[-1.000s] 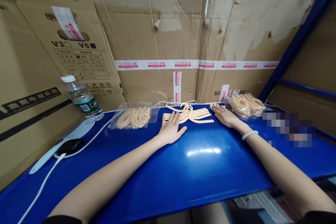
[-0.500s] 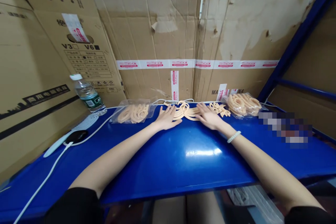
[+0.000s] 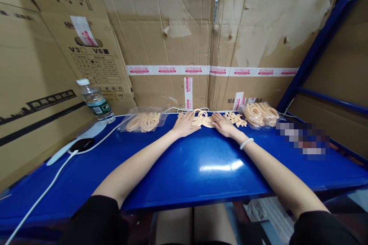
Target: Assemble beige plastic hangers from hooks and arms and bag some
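Note:
Peach-coloured curved strands (image 3: 206, 121), with a looped piece at the top middle, lie at the far side of the blue table. What they are exactly I cannot make out. Flat on their left part rests my left hand (image 3: 184, 125), fingers stretched out. My right hand (image 3: 223, 125) lies over the right end, its fingers extended and its wrist wearing a pale beaded bracelet (image 3: 246, 143). Both palms hide part of the strands. A pile of small peach pieces (image 3: 236, 119) sits just beyond my right hand.
Clear bags of peach rings lie at left (image 3: 143, 121) and right (image 3: 260, 115). A water bottle (image 3: 97, 103), a pale blue hairbrush (image 3: 83, 136), a black oval device (image 3: 82, 145) and a white cable (image 3: 47, 191) occupy the left. Cardboard (image 3: 166, 46) walls the back; a blurred patch covers the right.
My two hands have come slightly closer together over the strands. The view has shifted a little, so the things on the right appear further left.

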